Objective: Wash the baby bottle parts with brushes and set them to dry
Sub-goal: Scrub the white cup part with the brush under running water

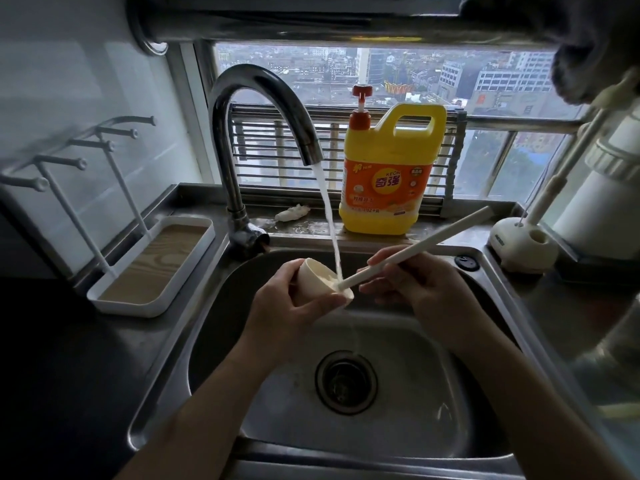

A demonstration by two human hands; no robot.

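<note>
We held a cap (316, 276) under the running tap (263, 93).
Our left hand (287, 306) gripped it over the sink (408, 393); our right hand (420, 292) pinched a brush (433, 239), tip inside.

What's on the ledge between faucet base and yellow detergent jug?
Head view: a small crumpled white wad lies between the faucet base and detergent jug; the water stream crosses in front.

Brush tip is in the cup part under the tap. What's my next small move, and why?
Probably rotate the brush a few turns inside the cup part. Its head sits in the opening, the left hand grips the part tilted under the water stream, and the right hand holds the handle, so everything looks set for scrubbing.
</note>
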